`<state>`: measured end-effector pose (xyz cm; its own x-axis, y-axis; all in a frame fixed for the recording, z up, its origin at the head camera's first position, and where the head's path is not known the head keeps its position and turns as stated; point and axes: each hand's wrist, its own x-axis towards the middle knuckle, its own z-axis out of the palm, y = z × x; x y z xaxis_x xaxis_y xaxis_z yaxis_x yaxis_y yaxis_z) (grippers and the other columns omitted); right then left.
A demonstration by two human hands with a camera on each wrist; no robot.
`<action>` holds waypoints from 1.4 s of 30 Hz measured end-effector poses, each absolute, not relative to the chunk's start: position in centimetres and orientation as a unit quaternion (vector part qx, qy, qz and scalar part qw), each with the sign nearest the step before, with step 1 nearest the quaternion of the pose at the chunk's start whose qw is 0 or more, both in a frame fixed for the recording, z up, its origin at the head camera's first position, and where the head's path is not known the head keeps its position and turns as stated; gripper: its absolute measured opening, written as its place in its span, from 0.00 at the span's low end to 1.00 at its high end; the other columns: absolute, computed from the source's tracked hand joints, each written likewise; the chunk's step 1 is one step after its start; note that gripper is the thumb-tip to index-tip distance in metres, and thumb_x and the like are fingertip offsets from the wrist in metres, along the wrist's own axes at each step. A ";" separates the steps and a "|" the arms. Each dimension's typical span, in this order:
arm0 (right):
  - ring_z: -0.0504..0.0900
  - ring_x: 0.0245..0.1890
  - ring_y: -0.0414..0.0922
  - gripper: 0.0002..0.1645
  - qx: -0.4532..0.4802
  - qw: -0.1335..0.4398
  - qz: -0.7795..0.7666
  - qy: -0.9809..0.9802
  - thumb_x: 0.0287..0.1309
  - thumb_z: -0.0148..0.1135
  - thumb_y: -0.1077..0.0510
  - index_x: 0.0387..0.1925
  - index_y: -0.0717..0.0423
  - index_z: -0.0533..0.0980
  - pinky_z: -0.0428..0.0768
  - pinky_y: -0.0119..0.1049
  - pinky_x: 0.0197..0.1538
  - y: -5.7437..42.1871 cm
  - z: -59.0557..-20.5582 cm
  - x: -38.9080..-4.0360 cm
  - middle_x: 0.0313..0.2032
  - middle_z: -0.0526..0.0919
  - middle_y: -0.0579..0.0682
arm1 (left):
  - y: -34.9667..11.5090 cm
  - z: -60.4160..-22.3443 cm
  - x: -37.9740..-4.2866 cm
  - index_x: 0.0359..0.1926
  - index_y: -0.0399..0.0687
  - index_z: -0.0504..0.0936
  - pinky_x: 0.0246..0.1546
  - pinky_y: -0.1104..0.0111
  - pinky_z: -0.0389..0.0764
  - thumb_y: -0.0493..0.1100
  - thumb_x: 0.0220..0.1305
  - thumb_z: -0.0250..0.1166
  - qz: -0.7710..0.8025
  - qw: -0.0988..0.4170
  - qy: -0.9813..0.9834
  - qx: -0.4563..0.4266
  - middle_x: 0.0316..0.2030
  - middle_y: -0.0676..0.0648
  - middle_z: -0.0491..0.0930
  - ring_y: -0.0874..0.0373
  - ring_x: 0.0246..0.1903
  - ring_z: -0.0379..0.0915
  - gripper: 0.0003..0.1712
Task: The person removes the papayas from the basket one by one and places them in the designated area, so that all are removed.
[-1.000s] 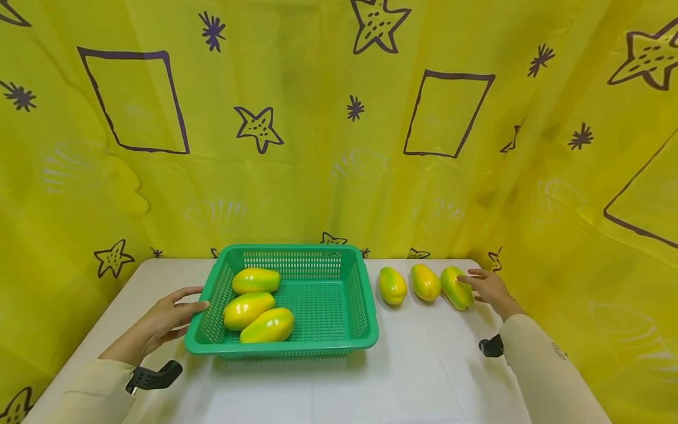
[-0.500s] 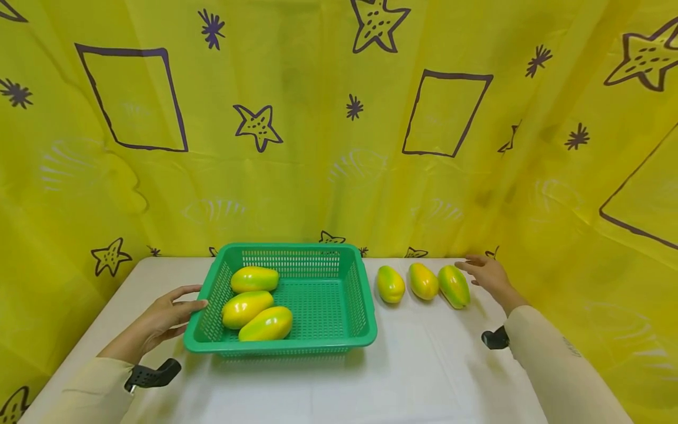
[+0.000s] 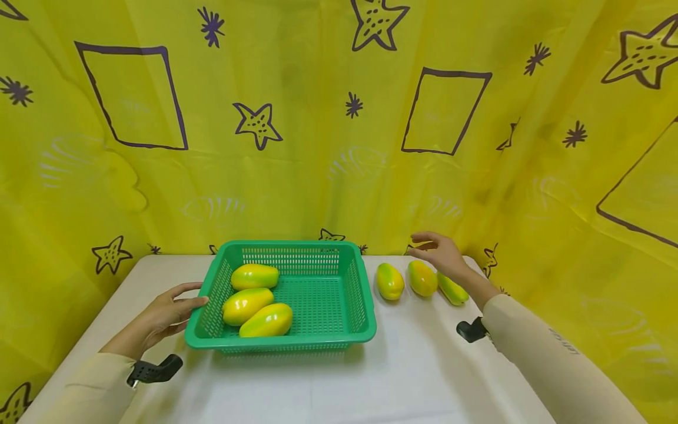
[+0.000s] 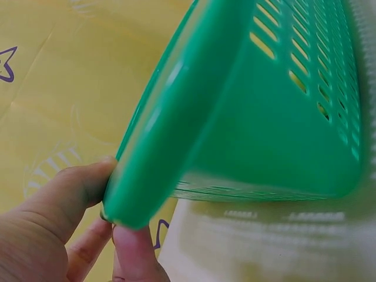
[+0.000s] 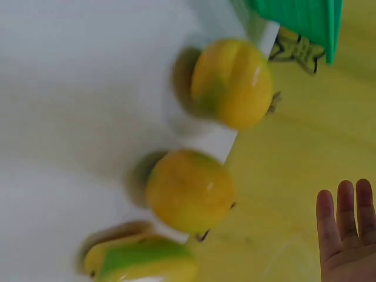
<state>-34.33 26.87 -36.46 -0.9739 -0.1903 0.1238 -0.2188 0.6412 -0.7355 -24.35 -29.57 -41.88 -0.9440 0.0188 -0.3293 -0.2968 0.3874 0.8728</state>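
Observation:
My left hand grips the left rim of a green plastic basket; in the left wrist view the thumb and fingers pinch the basket's rim from both sides. Three yellow-green papayas lie in the basket's left half, the front papaya slanting toward the front wall. On the table to its right stand three more in a row: a left papaya, a middle papaya and a right papaya. Over the middle and right ones hovers my right hand, its fingers extended and holding nothing, partly covering the right papaya.
A white cloth covers the table. Directly behind its back edge hangs a yellow curtain with star and square drawings, which also closes in both sides. The basket's right half shows its bare grid floor.
My right hand has let go of the right papaya, drawn back to the right, then lifted and swung left above the row. The left hand and basket stay in place.

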 end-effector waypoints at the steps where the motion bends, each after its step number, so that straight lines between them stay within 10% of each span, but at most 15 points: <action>1: 0.75 0.58 0.59 0.33 0.124 0.020 0.406 -0.905 0.62 0.66 0.47 0.64 0.59 0.71 0.76 0.54 0.59 26.1 -36.4 -34.3 0.61 0.75 0.61 | -29.6 -41.9 -24.4 0.75 0.41 0.52 0.40 0.67 0.82 0.58 0.67 0.62 0.547 0.144 0.821 -0.083 0.50 0.46 0.80 0.63 0.42 0.79 0.46; 34: 0.78 0.55 0.46 0.39 0.343 -0.118 0.392 -0.845 0.49 0.77 0.51 0.63 0.52 0.73 0.79 0.33 0.53 7.5 -39.8 -29.7 0.60 0.77 0.48 | -29.1 -41.6 -24.3 0.75 0.41 0.53 0.39 0.67 0.80 0.57 0.67 0.63 0.538 0.139 0.825 -0.105 0.56 0.36 0.76 0.60 0.43 0.79 0.46; 42: 0.77 0.58 0.53 0.40 0.348 -0.135 0.392 -0.841 0.48 0.77 0.51 0.63 0.52 0.73 0.79 0.42 0.57 4.8 -40.9 -29.2 0.62 0.76 0.51 | -29.4 -41.8 -24.5 0.75 0.42 0.52 0.40 0.67 0.81 0.58 0.66 0.63 0.537 0.144 0.825 -0.101 0.59 0.33 0.73 0.57 0.47 0.79 0.47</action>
